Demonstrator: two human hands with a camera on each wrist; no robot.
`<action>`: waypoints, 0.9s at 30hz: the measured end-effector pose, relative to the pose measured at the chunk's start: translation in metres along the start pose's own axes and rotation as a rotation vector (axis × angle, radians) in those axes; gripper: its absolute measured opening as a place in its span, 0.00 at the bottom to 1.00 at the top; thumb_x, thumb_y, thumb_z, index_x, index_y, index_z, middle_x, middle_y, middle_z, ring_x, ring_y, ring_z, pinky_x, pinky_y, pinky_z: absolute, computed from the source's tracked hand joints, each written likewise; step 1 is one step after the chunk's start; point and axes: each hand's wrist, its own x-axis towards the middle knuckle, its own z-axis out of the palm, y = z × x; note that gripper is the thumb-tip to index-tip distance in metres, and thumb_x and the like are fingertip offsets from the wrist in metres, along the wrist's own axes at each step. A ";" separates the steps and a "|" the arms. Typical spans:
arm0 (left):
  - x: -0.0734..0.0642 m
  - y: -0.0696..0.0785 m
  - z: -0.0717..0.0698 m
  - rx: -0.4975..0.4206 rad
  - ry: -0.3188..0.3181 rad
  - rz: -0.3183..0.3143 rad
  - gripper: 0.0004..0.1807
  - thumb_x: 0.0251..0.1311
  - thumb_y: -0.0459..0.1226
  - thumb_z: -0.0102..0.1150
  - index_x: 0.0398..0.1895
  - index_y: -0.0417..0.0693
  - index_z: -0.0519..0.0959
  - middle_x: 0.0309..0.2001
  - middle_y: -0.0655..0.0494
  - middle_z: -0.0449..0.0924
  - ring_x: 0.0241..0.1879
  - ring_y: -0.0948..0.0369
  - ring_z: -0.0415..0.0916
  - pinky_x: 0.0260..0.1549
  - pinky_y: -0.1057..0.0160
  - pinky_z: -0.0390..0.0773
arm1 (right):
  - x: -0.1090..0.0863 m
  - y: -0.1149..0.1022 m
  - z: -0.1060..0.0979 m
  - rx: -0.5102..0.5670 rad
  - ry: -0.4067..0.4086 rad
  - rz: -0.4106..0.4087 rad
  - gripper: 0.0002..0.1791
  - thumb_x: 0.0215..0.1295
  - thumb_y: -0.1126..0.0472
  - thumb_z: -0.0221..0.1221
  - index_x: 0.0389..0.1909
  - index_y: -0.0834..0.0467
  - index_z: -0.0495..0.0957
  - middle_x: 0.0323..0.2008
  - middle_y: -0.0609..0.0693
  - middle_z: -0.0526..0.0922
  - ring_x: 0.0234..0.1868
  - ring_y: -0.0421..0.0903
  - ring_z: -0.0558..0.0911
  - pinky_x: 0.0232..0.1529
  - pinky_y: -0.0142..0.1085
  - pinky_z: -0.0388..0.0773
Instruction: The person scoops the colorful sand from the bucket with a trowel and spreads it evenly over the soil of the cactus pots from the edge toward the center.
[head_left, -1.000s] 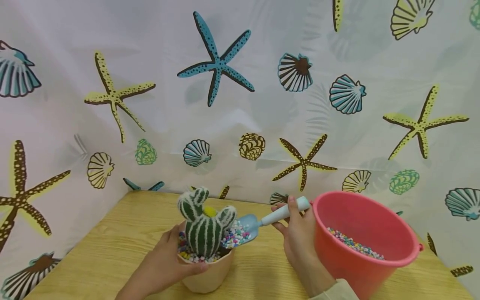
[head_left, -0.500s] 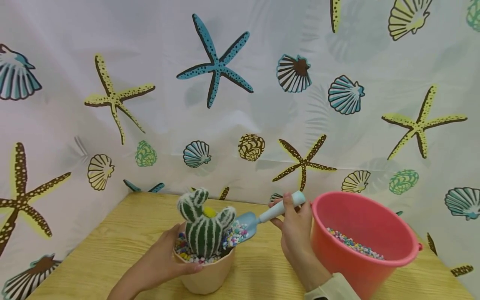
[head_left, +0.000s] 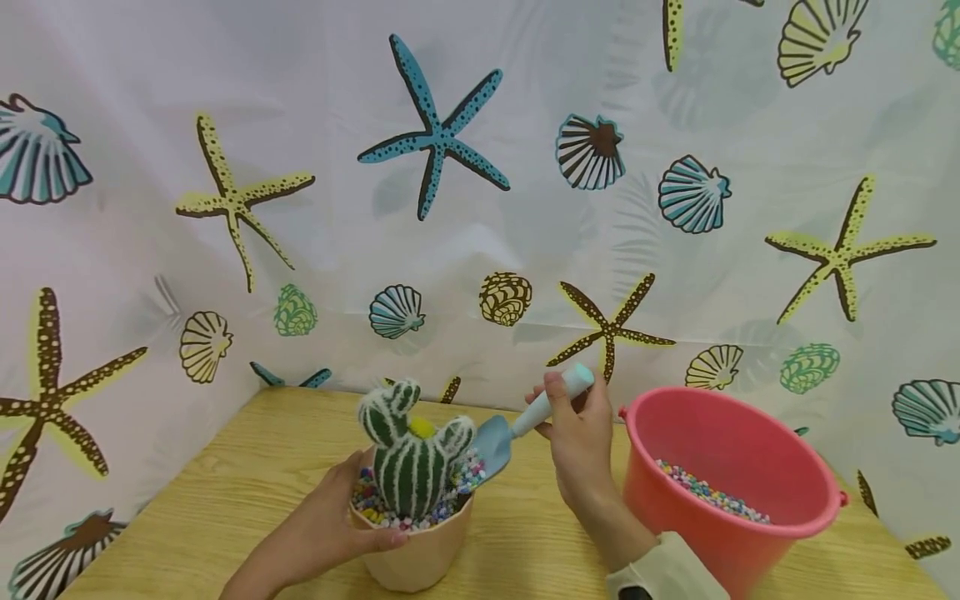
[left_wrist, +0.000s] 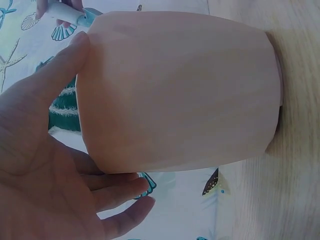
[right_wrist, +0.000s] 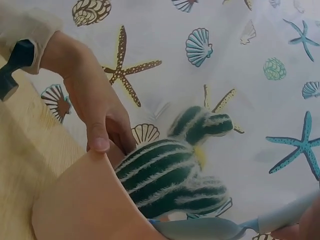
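A knitted green cactus (head_left: 411, 471) with white stripes and a yellow bloom stands in a pale peach flower pot (head_left: 420, 557). Colourful pebbles (head_left: 367, 500) lie round its base. My left hand (head_left: 318, 525) holds the pot at its left, thumb on the near rim; the left wrist view shows fingers (left_wrist: 122, 192) at the opposite side. My right hand (head_left: 583, 446) grips a light blue trowel (head_left: 534, 414) by its handle, which slants up to the right. The blade tilts down over the pot's right rim, with pebbles at its lower end.
To the right stands a pink bucket (head_left: 675, 517) with more pebbles (head_left: 712, 492) inside. Pot and bucket are on a wooden table (head_left: 285, 433). Behind it hangs a white cloth (head_left: 465, 233) printed with starfish and shells.
My right hand has moved left and raised the trowel's handle, so the blade slopes more steeply. Pebbles have slid from the blade into the pot. My left hand stays at the pot.
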 end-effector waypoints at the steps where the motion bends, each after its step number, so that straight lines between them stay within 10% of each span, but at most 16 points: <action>1: 0.000 0.000 0.000 0.001 0.000 0.000 0.62 0.45 0.57 0.70 0.73 0.33 0.46 0.68 0.26 0.52 0.66 0.33 0.56 0.57 0.34 0.64 | 0.000 -0.002 0.001 -0.019 -0.009 -0.016 0.12 0.72 0.60 0.51 0.47 0.64 0.65 0.36 0.53 0.76 0.38 0.44 0.81 0.41 0.45 0.83; 27: 0.004 -0.004 0.002 0.079 0.011 0.016 0.61 0.47 0.57 0.69 0.71 0.27 0.48 0.66 0.23 0.55 0.64 0.31 0.58 0.56 0.34 0.66 | 0.005 -0.006 0.006 -0.133 -0.064 -0.113 0.11 0.69 0.61 0.55 0.44 0.64 0.67 0.38 0.63 0.79 0.37 0.45 0.83 0.38 0.44 0.84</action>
